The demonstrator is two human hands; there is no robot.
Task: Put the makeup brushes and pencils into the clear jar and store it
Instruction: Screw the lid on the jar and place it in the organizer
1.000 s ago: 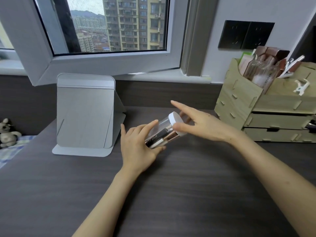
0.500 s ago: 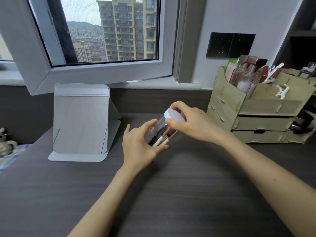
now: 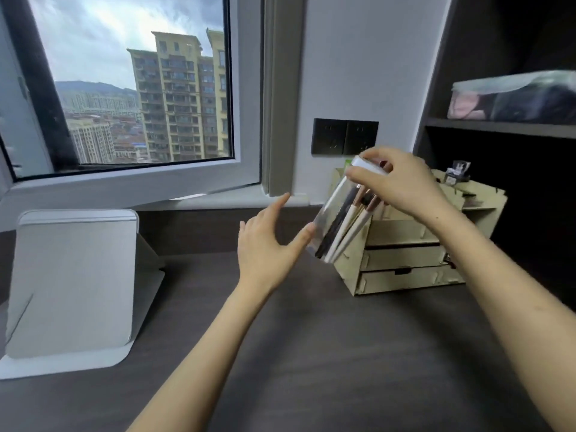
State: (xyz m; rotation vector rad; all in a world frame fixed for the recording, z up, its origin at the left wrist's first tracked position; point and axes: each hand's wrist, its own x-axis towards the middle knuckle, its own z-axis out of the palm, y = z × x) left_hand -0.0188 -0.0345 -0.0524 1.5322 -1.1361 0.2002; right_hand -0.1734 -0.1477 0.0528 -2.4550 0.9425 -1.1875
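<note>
The clear jar (image 3: 335, 210) with a white lid (image 3: 364, 166) hangs tilted in the air in front of the wooden organizer. Several makeup brushes and pencils (image 3: 346, 226) with white and black handles stand inside it. My right hand (image 3: 402, 182) grips the jar from above at its lid. My left hand (image 3: 268, 244) is spread open just left of the jar, its thumb tip close to the jar's lower side; whether it touches is unclear.
A wooden desk organizer (image 3: 405, 260) with drawers stands at the back right of the dark desk (image 3: 311, 353). A grey folding mirror stand (image 3: 71, 285) sits at the left. Dark shelves (image 3: 498, 126) rise at the right, under a wrapped package.
My right hand has lifted the jar up and to the right, toward the organizer. My left hand has let go of the jar and opened. The camera has tilted upward.
</note>
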